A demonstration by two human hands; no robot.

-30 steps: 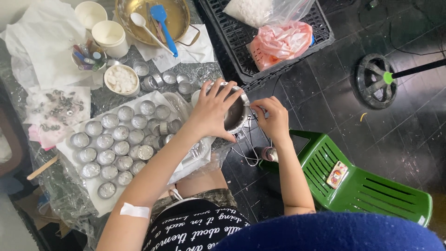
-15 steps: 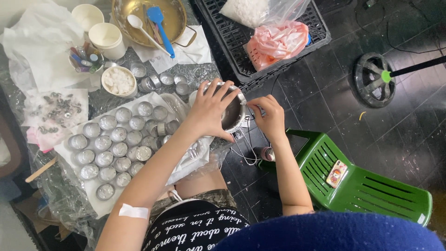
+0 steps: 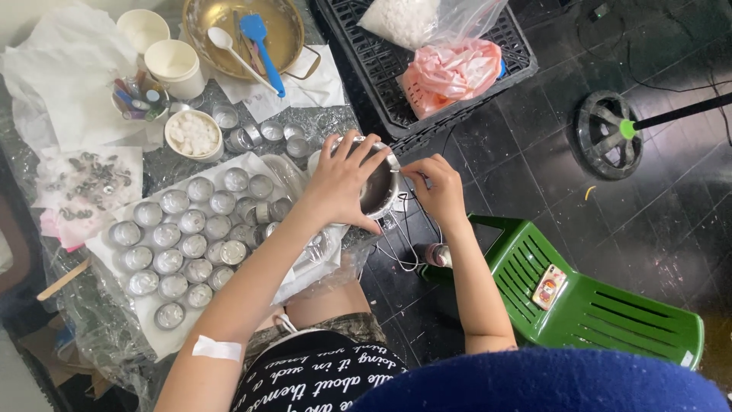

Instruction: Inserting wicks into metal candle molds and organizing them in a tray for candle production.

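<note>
My left hand [image 3: 341,181] is spread over the rim of a small metal pot [image 3: 379,191] at the table's right edge, fingers gripping it. My right hand [image 3: 436,188] pinches the pot's right side, near a thin wire handle [image 3: 400,240] hanging below. Just left of the pot, several small round tins [image 3: 187,233] filled with pale wax stand in rows on white paper [image 3: 152,336].
A brass bowl [image 3: 221,17] with a white spoon and blue spatula sits at the back, beside white cups [image 3: 175,65] and a bowl of white pieces [image 3: 194,134]. A black crate [image 3: 381,69] holds plastic bags. A green plastic chair [image 3: 595,305] and a fan base [image 3: 606,133] stand on dark floor.
Both hands stay on the pot; the view has shifted slightly and my left fingers have closed a little tighter around the rim.
</note>
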